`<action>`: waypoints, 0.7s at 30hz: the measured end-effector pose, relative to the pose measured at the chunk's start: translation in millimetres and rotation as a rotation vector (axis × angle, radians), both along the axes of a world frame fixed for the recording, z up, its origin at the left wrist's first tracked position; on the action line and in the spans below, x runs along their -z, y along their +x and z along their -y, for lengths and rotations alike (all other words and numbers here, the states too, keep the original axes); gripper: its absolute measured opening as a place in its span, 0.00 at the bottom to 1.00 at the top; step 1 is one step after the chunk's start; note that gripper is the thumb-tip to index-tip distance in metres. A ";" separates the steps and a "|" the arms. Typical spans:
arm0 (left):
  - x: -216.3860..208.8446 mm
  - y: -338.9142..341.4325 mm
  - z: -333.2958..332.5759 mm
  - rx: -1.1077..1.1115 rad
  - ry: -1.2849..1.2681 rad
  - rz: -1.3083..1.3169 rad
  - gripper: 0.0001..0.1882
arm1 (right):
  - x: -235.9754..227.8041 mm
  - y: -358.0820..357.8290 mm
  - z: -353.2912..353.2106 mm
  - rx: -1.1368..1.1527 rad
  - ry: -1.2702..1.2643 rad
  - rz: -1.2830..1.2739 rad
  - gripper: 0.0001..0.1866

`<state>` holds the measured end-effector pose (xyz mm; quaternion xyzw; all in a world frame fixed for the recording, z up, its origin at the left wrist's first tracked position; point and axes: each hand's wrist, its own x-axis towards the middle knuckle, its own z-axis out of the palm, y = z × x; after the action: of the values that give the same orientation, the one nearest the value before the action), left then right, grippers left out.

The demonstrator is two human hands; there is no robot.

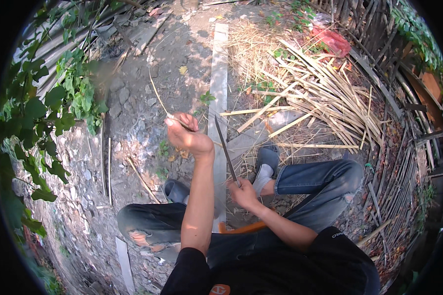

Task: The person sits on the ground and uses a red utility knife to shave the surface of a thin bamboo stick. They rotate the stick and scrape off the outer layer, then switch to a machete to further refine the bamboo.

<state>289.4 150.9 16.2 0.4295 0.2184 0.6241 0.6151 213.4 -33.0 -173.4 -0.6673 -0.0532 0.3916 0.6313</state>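
My left hand (pixel 189 135) is raised in front of me, its fingers closed on a thin pale bamboo strip (pixel 157 93). One end of the strip curves up and away beyond my fingers; its other end passes behind my wrist toward the blade. In my right hand (pixel 243 194) is a knife (pixel 225 147) with a long, narrow, dark blade pointing up and away from me. My fingers wrap round its handle, which is mostly hidden. The blade stands over a long grey plank (pixel 218 78) that runs away from me on the ground.
A heap of split bamboo strips (pixel 330 96) lies at the right, with thin shavings (pixel 246 49) beside it and a red plastic bag (pixel 332 42) behind. Leafy vines (pixel 49 108) hang at the left. My bent legs (pixel 320 184) flank the plank on rubble-strewn ground.
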 end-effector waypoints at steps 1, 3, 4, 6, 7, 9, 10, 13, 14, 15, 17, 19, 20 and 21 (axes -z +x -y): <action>0.2 1.3 -0.1 0.003 0.010 -0.012 0.30 | -5.2 -6.8 2.2 -0.007 -0.007 -0.065 0.11; 1.3 2.4 -1.4 0.139 0.093 0.006 0.29 | -14.5 -5.9 2.1 -0.005 -0.031 -0.157 0.12; 2.4 3.5 -2.1 0.207 0.135 0.015 0.29 | -13.9 -2.8 3.0 0.005 -0.048 -0.186 0.13; 4.4 9.6 -8.6 0.237 0.254 -0.047 0.31 | -15.0 3.5 4.2 0.011 -0.058 -0.248 0.15; 11.5 12.9 -14.6 0.256 0.266 -0.083 0.32 | -15.1 10.0 4.4 0.011 -0.053 -0.280 0.15; 28.1 26.7 -25.8 0.271 0.243 -0.059 0.35 | -22.0 31.7 5.2 -0.034 -0.078 -0.268 0.16; 34.4 33.0 -33.3 0.240 0.239 -0.015 0.34 | -28.4 45.7 5.1 -0.085 -0.107 -0.227 0.16; 41.4 45.3 -46.7 0.161 0.237 0.077 0.33 | -103.2 86.8 -6.8 -0.084 -0.083 0.000 0.16; 40.7 49.6 -44.8 0.146 0.245 0.088 0.32 | -128.9 98.5 -11.3 0.001 0.047 0.054 0.15; 39.9 52.2 -42.2 0.129 0.253 0.099 0.32 | -152.8 107.9 -15.1 0.083 0.177 0.109 0.14; 41.6 59.5 -32.4 0.129 0.284 0.108 0.31 | -199.1 121.2 -15.0 0.243 0.545 0.223 0.13; 43.6 61.7 -23.2 0.129 0.292 0.093 0.30 | -219.2 119.0 -19.3 0.387 0.786 0.439 0.13; 40.7 62.0 -19.5 0.124 0.288 0.084 0.30 | -223.0 113.0 -25.8 0.479 0.899 0.520 0.13; 38.7 65.9 -15.5 0.127 0.284 0.082 0.30 | -204.5 99.9 -28.1 0.521 0.867 0.492 0.12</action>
<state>355.2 166.4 -22.5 0.4993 0.0752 0.6255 0.5948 313.3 -4.9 31.1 -0.4094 -0.1884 -0.0022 0.8927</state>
